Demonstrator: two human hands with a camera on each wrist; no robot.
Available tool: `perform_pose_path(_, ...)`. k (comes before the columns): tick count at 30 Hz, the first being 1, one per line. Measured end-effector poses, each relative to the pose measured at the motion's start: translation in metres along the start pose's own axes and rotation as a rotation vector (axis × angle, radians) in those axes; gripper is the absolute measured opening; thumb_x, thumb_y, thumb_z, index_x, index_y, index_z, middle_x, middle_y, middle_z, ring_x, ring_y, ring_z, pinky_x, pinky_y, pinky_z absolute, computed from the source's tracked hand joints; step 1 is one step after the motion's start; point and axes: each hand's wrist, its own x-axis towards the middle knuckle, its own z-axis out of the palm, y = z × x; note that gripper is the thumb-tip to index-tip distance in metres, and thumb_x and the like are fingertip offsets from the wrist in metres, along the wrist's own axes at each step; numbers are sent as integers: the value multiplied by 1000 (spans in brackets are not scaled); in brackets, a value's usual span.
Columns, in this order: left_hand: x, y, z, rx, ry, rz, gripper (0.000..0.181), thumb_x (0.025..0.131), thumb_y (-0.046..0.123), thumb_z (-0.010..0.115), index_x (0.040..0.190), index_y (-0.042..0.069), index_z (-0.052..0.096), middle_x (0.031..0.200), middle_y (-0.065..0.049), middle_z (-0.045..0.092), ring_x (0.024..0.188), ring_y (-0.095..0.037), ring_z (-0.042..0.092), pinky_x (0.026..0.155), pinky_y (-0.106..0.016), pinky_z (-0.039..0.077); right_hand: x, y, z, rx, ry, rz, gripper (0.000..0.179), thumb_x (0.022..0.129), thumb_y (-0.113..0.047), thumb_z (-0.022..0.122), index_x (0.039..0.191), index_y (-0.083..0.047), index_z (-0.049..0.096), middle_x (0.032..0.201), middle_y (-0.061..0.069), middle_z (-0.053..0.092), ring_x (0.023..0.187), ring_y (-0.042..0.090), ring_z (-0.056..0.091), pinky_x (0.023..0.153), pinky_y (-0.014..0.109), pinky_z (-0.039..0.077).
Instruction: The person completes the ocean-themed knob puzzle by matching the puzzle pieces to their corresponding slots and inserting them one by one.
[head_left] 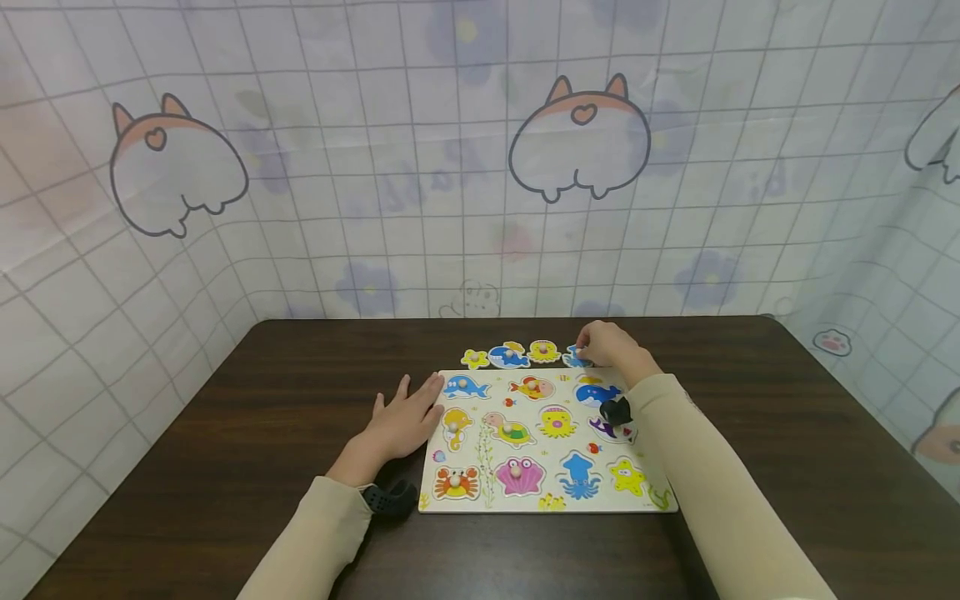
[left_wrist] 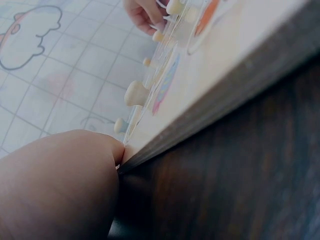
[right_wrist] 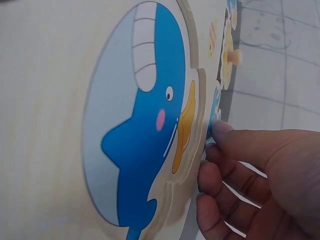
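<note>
A wooden peg puzzle board [head_left: 480, 454] with sea-animal pictures lies on the table. My left hand [head_left: 401, 421] rests at its left edge with fingers spread; the thumb side also shows at the board's corner in the left wrist view. Beyond the far edge, my right hand [head_left: 609, 346] pinches a blue puzzle piece [head_left: 573, 358] between thumb and fingers, which cover much of it. In the right wrist view the fingers curl beside the board's printed whale [right_wrist: 165, 115]. Left of that piece lie an octopus piece [head_left: 543, 351], a whale piece [head_left: 508, 357] and a star piece [head_left: 474, 359].
On the board sit knobbed pieces, among them a crab [head_left: 456, 483], a pink shell [head_left: 520, 477] and a turtle [head_left: 510, 432]. The squid [head_left: 579, 477] and star [head_left: 626, 477] pictures show without knobs. Behind the dark table [head_left: 300, 400] hangs a gridded cloth [head_left: 375, 225].
</note>
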Motion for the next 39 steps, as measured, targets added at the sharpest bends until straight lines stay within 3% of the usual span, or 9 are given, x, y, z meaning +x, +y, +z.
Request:
perform_pose_path(12,0,1,1,1,9,4,62,110,37,42,165,16,22,170,-5,20,155,-43,5,114,-75,2,-3,3,-5,-71,26,-13,19,104,-16,62,115,-2,69,114,15,67,98,30,59,89,49,49)
perform_pose_path(19,0,1,0,-1,2,-3,62,111,37,41,166,17,21,170,-4,19,155,-43,4,114,-75,1,-8,2,-10,-70,45,-54,22,103,-18,63,117,-1,69,113,15,67,96,30,60,85,47,51)
perform_pose_path(31,0,0,1,4,6,-3,62,110,38,42,166,17,21,170,-5,20,155,-43,5,114,-75,2,-20,1,-15,-65,62,-130,23,102,-17,65,116,0,70,118,18,67,102,33,62,90,50,52)
perform_pose_path(39,0,-1,-1,8,6,0,62,111,38,41,166,17,21,170,-5,19,155,-43,5,114,-75,1,-30,0,-19,-60,81,-160,19,101,-17,67,111,0,71,106,14,69,91,29,60,83,44,53)
